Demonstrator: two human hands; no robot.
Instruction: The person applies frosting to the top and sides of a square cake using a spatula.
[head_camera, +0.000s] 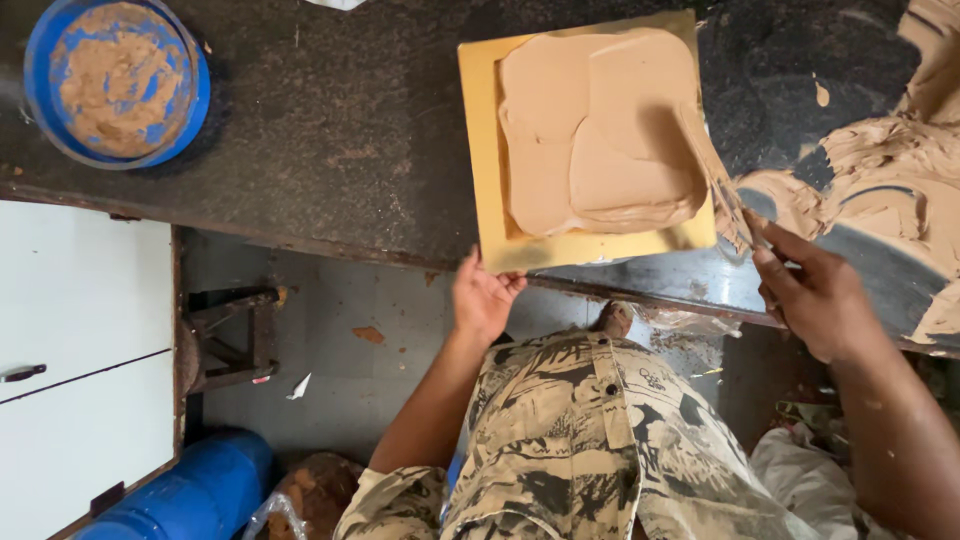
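Note:
A square gold board lies on the dark stone counter, covered with a flat slab of smooth light-brown cream. My left hand grips the board's near left corner at the counter's edge. My right hand holds a long flat spatula, smeared with the same cream. Its blade rests against the right side of the slab.
A blue bowl smeared with brown cream sits at the counter's far left. Thick smears of cream cover the counter to the right. Below are a white cabinet, a blue barrel and a wooden stool.

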